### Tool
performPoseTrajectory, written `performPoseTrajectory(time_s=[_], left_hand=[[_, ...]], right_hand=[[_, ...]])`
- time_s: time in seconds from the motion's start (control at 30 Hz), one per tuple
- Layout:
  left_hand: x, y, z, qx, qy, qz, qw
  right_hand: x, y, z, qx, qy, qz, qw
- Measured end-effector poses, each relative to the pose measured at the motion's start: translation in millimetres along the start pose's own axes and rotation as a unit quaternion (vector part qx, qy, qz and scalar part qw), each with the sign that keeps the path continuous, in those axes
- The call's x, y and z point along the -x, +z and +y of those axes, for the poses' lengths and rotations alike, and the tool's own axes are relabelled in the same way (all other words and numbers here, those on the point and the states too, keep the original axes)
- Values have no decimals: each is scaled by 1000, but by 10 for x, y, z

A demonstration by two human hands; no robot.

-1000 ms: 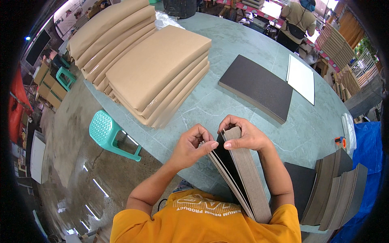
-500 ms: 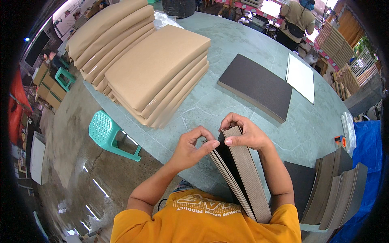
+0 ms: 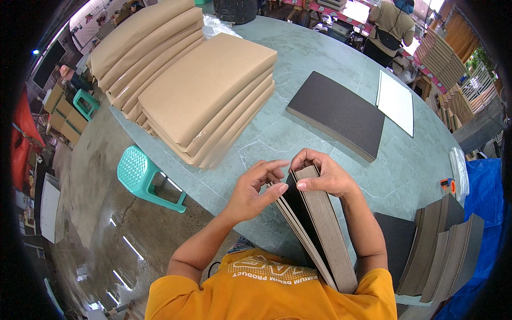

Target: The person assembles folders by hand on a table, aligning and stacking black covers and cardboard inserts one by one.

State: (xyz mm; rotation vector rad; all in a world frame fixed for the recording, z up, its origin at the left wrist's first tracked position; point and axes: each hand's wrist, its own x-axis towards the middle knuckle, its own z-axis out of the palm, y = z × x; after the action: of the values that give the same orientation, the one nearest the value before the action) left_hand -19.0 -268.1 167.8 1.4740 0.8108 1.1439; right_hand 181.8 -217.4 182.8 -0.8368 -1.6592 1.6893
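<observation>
A stack of grey-brown boards with black faces stands on edge against my body, parted in a narrow V. My right hand [image 3: 326, 173] grips the top of the thicker part [image 3: 329, 229], its thumb on the board edges and its fingers bent over the far side. At the top of the thinner part [image 3: 298, 230], my left hand [image 3: 257, 186] has its thumb along the edges and its fingers bent beyond them, the index finger reaching toward my right hand. Between the two parts a black board face [image 3: 296, 201] shows. How far the left fingers press is partly hidden.
Brown paper-wrapped bundles [image 3: 208, 90] rise at the table's left. A black-topped board stack [image 3: 338, 112] and white sheets [image 3: 396, 101] lie beyond my hands. More boards [image 3: 445, 245] lean at right, near a tape dispenser [image 3: 448, 185]. A green stool [image 3: 140, 169] stands left.
My left fingers have straightened and lifted a little toward my right hand, with the thumb still at the thinner boards. The right hand and both parts of the stack stay nearly in place.
</observation>
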Motion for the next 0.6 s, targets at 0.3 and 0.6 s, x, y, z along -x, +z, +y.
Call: performPoseTrajectory(time_s=[0.3, 0.6], left_hand=[[-16, -4, -17, 40, -28, -20, 999], [-35, -33, 9, -58, 10, -32, 998]], right_hand=[[9, -35, -1, 13, 16, -1, 1000], [17, -60, 22, -13, -2, -21, 1000]])
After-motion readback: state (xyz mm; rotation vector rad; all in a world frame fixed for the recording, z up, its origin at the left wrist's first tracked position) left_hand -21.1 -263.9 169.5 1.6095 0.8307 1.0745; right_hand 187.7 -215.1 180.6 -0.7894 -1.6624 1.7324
